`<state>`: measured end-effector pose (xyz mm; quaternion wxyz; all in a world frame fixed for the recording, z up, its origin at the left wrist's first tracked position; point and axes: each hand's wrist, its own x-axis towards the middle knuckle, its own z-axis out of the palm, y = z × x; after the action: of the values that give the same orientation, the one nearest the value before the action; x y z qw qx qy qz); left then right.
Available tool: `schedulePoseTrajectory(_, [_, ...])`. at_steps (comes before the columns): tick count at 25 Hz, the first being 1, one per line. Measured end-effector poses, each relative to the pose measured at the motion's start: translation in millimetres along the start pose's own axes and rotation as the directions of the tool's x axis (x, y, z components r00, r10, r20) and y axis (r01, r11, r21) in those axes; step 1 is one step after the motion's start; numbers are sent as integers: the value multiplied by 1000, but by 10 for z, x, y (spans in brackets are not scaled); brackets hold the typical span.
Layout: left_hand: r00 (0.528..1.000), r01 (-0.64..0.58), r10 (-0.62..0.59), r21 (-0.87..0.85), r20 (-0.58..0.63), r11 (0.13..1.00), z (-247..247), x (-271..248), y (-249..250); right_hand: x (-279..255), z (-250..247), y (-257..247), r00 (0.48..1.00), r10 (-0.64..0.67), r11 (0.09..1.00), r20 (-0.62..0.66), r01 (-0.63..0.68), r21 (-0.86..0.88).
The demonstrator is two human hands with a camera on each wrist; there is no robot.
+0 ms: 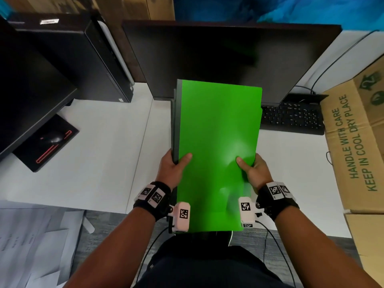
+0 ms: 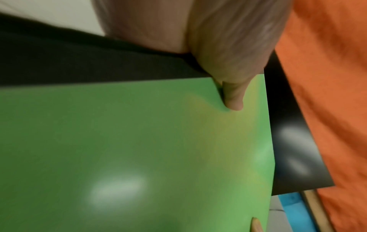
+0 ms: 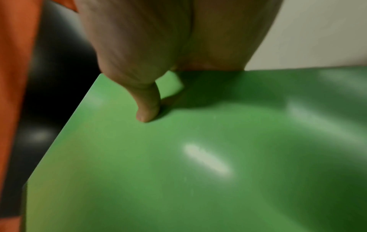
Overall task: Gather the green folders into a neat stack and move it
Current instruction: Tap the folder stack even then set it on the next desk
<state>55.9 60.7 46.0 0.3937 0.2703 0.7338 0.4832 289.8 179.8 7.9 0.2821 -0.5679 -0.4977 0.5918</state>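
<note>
A stack of bright green folders [image 1: 216, 142] is held upright and tilted above the white desk [image 1: 104, 154], in front of the monitor. Darker edges of the lower folders show along its left side. My left hand [image 1: 173, 169] grips the stack's left edge, thumb on the top cover and fingers hidden underneath. My right hand [image 1: 252, 170] grips the right edge the same way. The left wrist view shows my left thumb [image 2: 233, 97] pressing on the green folders [image 2: 139, 149]. In the right wrist view my right thumb [image 3: 148, 108] presses the green folders [image 3: 198, 157].
A black monitor [image 1: 228, 55] stands right behind the stack, with a black keyboard [image 1: 291, 119] to its right. A cardboard box [image 1: 357, 142] lies at the right. At the left are another monitor [image 1: 27, 94], a computer case [image 1: 83, 59] and a mouse [image 1: 53, 138] on a pad. Papers [image 1: 35, 242] lie lower left.
</note>
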Motion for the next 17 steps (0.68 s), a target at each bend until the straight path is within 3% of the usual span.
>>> schedulePoseTrajectory(4, [992, -117, 117, 2, -37, 993, -112, 2, 378, -130, 55, -517, 978, -177, 974, -108, 189, 121])
schedulePoseTrajectory(9, [929, -363, 363, 20, -75, 932, -338, -7, 769, -305, 13, -1069, 897, -436, 889, -69, 441, 120])
schedulePoseTrajectory(11, [924, -380, 380, 19, -42, 925, -367, -3, 680, -325, 31, -988, 899, -435, 896, -43, 437, 81])
schedulePoseTrajectory(14, [965, -261, 260, 44, 24, 964, -286, -47, 304, -335, 103, -616, 950, -313, 950, -18, 313, 3])
schedulePoseTrajectory(17, [974, -225, 223, 63, 36, 972, -214, -86, 49, -348, 157, -432, 962, -273, 962, -18, 272, -27])
